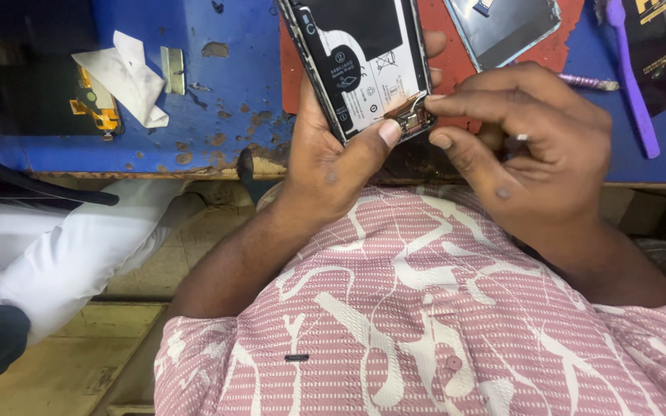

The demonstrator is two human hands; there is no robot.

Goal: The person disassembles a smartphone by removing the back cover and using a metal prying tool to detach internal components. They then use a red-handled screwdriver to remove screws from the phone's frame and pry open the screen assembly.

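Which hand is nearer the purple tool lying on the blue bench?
Right. The right hand sits just beside the purple tool; the left hand holds the opened phone, farther away.

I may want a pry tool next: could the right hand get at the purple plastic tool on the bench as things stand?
Probably yes. The purple tool lies bare on the blue bench just beyond the right hand, nothing between; but its fingers now pinch a part at the opened phone.
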